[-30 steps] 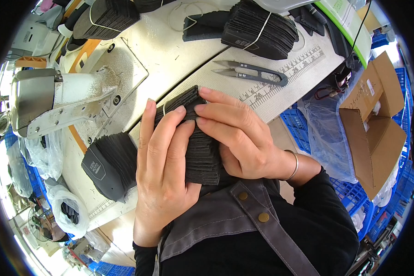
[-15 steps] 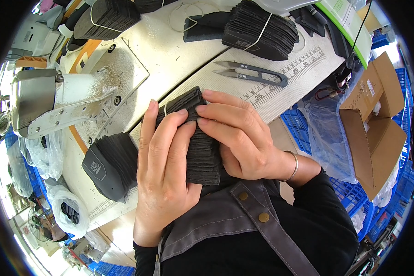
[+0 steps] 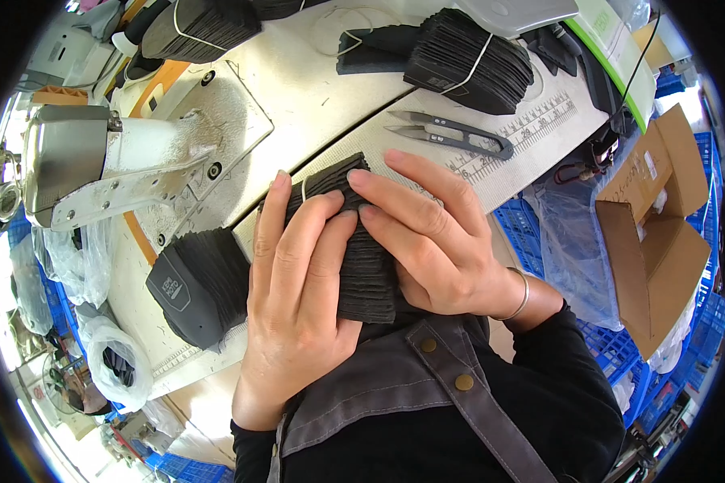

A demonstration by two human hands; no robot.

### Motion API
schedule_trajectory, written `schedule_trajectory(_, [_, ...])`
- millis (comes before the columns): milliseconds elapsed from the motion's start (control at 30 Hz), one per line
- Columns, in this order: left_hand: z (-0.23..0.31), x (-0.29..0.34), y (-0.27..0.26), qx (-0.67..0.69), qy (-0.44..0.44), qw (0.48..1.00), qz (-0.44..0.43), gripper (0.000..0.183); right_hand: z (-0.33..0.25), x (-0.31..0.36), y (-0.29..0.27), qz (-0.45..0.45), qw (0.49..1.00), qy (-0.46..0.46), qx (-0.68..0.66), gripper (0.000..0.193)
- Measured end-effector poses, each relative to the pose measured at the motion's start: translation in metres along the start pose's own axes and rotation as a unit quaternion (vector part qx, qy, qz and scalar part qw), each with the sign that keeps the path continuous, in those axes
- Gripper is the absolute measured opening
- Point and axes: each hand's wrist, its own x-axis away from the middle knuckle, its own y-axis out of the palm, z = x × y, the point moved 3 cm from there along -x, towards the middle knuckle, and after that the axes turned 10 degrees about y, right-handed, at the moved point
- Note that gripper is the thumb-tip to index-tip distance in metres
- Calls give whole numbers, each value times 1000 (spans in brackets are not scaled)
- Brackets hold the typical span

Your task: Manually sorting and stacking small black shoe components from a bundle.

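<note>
Between my hands is a thick bundle of black fabric pieces [image 3: 368,278], its layered edges turned up toward me. A pale band shows round its far left part. My left hand [image 3: 302,282] wraps over the bundle's left side with fingers bent across the top. My right hand [image 3: 439,241] has its fingertips on the bundle's upper edge, one finger lifted a little away; the thumb is mostly hidden. Left of my left hand, a second stack of black pieces [image 3: 197,290] lies on the table. Grey thread snips [image 3: 451,135] lie beyond my right hand.
A sewing machine [image 3: 109,165] stands at the left on the white table [image 3: 298,105]. Banded black stacks [image 3: 471,64] lie at the back. An open cardboard box [image 3: 652,233] and blue crates [image 3: 612,342] are at the right. A plastic bag [image 3: 117,362] hangs at the lower left.
My right fingers have shifted slightly on the bundle's top edge, and one has lifted away. The left hand keeps its hold. The whole view has shifted a little.
</note>
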Motion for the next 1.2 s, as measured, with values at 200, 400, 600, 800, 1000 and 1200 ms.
schedule_trajectory(200, [-1, 1, 1, -3, 5, 1000, 5, 51, -1, -7, -5, -46, 996, 26, -67, 35])
schedule_trajectory(400, [-4, 5, 2, 4, 16, 1000, 9, 55, 11, -13, 0, -63, 982, 24, -174, 42])
schedule_trajectory(600, [-4, 6, -1, 17, 18, 998, 62, 80, 5, -13, -6, -81, 951, 92, -285, 52])
schedule_trajectory(800, [-5, -8, -4, -23, -49, 998, -37, 91, -2, -14, -10, -170, 937, 95, -290, 48])
schedule_trajectory(1000, [-10, 2, 5, -12, -2, 999, 48, 97, -18, -8, -4, -196, 949, 70, -236, 91])
schedule_trajectory(1200, [-12, 8, 5, 28, 19, 993, 112, 102, -23, -15, -4, -260, 929, 86, -248, 93])
